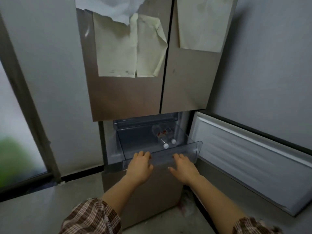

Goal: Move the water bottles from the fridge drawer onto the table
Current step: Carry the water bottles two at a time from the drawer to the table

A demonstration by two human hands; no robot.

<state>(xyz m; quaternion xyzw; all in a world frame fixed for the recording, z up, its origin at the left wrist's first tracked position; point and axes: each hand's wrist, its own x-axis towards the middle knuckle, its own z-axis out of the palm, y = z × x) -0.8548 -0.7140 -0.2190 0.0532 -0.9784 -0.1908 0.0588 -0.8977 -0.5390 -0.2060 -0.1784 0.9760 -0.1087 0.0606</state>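
A clear plastic fridge drawer (128,146) is pulled out below the two upper doors. Inside it, at the right, two clear water bottles (163,135) with red-and-white labels lie on their sides, white caps toward me. My left hand (140,164) grips the drawer's front rim at its left part, fingers curled over the edge. My right hand (184,166) rests on the front rim further right, fingers hooked over it and thumb spread. No table is in view.
The lower fridge door (253,162) stands swung open to the right, its white inner liner facing me. Pale paper sheets (128,48) hang on the upper doors. A window with a dark frame (27,92) is at the left, concrete floor below.
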